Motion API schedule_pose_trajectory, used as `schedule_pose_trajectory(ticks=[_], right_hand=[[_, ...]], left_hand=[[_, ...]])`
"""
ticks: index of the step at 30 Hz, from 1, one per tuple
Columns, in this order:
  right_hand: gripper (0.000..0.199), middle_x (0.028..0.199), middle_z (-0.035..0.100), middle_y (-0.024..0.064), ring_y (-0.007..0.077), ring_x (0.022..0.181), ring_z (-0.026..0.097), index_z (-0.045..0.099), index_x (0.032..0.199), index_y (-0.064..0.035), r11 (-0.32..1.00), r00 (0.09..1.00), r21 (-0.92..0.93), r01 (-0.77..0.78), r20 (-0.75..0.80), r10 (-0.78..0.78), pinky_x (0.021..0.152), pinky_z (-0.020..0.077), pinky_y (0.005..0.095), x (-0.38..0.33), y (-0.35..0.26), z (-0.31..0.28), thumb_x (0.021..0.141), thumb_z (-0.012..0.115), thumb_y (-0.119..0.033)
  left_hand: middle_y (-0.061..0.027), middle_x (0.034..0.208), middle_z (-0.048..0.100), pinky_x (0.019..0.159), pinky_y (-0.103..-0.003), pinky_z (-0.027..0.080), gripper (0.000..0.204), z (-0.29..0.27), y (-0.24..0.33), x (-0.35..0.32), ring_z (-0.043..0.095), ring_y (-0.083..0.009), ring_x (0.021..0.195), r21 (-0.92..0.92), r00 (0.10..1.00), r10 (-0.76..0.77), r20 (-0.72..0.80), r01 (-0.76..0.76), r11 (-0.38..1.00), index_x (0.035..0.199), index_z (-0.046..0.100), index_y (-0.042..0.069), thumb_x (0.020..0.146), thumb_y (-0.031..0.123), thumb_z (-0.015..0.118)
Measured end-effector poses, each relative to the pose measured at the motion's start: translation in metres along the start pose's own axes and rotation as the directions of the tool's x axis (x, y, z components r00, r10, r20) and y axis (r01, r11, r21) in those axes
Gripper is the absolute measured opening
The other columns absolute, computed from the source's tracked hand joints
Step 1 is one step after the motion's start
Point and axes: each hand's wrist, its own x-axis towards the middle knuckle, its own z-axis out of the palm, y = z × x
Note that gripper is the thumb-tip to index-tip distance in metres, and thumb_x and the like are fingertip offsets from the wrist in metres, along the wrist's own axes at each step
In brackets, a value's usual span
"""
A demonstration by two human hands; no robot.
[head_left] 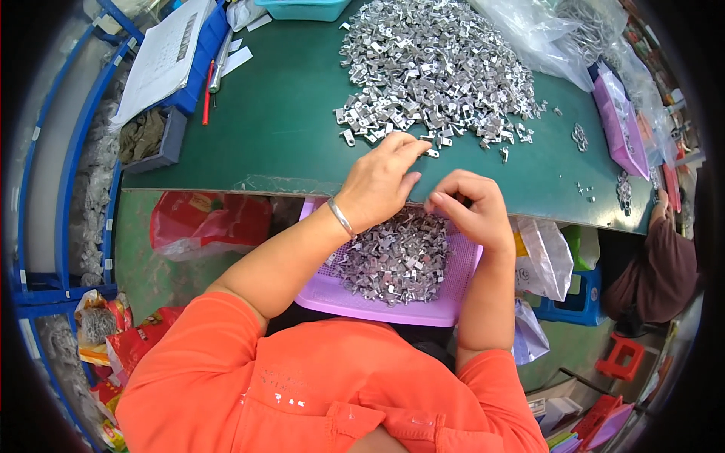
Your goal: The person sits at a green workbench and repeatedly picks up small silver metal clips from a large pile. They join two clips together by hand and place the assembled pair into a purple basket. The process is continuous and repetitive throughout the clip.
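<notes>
Orange shirt (325,385) lies nearest; the left hand (380,177), thumb apart, is at metal brackets (438,72) heaped on the green worktop (276,106); whether the curled right hand (477,208) grips anything, I cannot tell.

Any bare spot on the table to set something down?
Biggest: the green table between the red pen and the metal pile, down to the front edge. Smaller: right of the right hand, between pile and edge, with loose parts nearby. Crowded: the pile, the plastic bag behind it, and the pile's front, under the left hand.
</notes>
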Motion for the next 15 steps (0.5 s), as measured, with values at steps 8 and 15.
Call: schedule_pose_trajectory(ticks=[8, 15], right_hand=[[0.013, 0.09, 0.06, 0.0089, 0.0301, 0.087, 0.059, 0.067, 0.089, -0.0037, 0.804, 0.896, -0.593, 0.044, -0.333, -0.294, 0.073, 0.0483, 0.0387, 0.03, 0.011, 0.024, 0.081, 0.074, -0.01], [0.012, 0.093, 0.061, 0.0091, 0.0313, 0.088, 0.057, 0.066, 0.091, -0.0039, 0.788, 0.895, -0.594, 0.163, -0.247, -0.371, 0.076, 0.0472, 0.0401, 0.023, 0.01, 0.022, 0.081, 0.072, -0.007]], left_hand=[[-0.0079, 0.087, 0.066, 0.06, -0.023, 0.053, 0.004, -0.009, -0.001, 0.001, 0.062, -0.0095, 0.066, -0.568, 0.875, -0.462, 0.142, 0.454, 0.686, 0.099, 0.053, 0.0, 0.096, -0.001, 0.056], [-0.0123, 0.088, 0.067, 0.056, -0.023, 0.054, 0.008, -0.021, -0.01, 0.006, 0.062, -0.0113, 0.065, -0.795, 0.836, -0.512, 0.196, 0.441, 0.416, 0.105, 0.052, 0.0, 0.098, 0.0, 0.052]])
